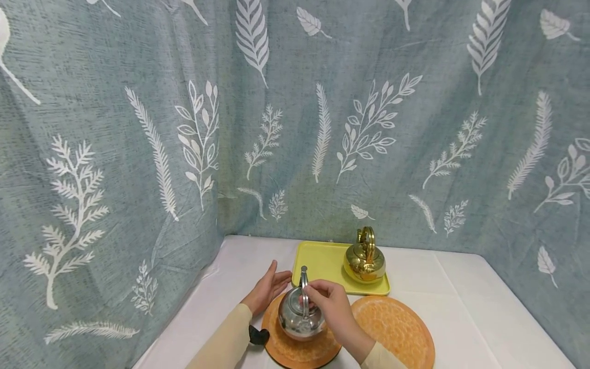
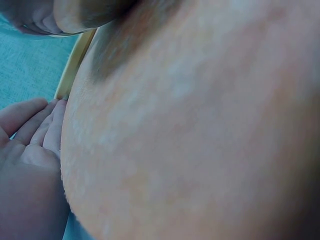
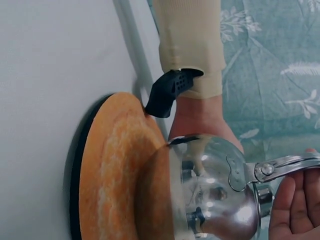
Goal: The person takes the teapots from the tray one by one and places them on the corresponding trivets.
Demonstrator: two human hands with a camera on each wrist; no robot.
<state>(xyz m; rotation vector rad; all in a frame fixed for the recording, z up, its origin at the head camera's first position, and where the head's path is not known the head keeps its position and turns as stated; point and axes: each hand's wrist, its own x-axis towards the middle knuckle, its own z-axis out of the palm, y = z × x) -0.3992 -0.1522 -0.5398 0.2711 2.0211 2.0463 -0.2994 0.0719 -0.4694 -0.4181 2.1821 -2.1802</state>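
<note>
A shiny silver kettle (image 1: 299, 315) stands on or just above the left round orange mat (image 1: 295, 353); whether its base touches cannot be told. My right hand (image 1: 334, 307) holds the kettle's arched handle (image 3: 290, 164), its fingers curled under the bar in the right wrist view. Beside the kettle's far left side is my left hand (image 1: 269, 288), fingers extended and palm toward the kettle, holding nothing. In the left wrist view that left hand (image 2: 35, 135) lies alongside the mat's edge (image 2: 67, 165), near the tray's corner. A gold kettle (image 1: 365, 264) stands farther back.
The gold kettle sits on the right part of a yellow tray (image 1: 318, 259). A second round orange mat (image 1: 401, 333) lies at the right, partly behind my right forearm. White cloth (image 1: 461, 307) covers the table, and leaf-patterned curtains (image 1: 295, 128) enclose the back and sides.
</note>
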